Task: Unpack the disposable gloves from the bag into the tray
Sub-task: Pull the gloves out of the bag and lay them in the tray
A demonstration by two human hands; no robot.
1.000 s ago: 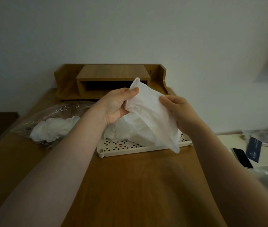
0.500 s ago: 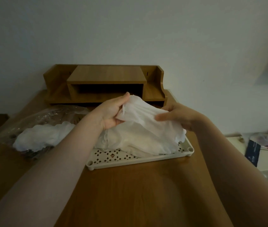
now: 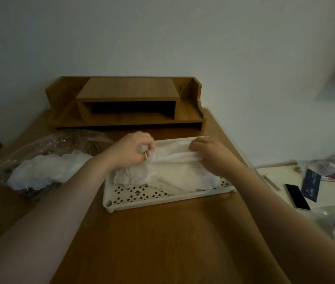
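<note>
One white perforated tray (image 3: 162,198) sits on the wooden table (image 3: 162,242), and one clear plastic bag (image 3: 45,148) lies just to its left. A heap of white disposable gloves (image 3: 174,179) fills the tray's far half; a second bunch (image 3: 45,173) remains inside the bag. The individual gloves cannot be counted. Both hands are down over the tray, knuckles up. The left hand (image 3: 130,150) curls its fingers around a fold of the tray's gloves, and the right hand (image 3: 211,153) pinches the same fold, stretched between them.
</note>
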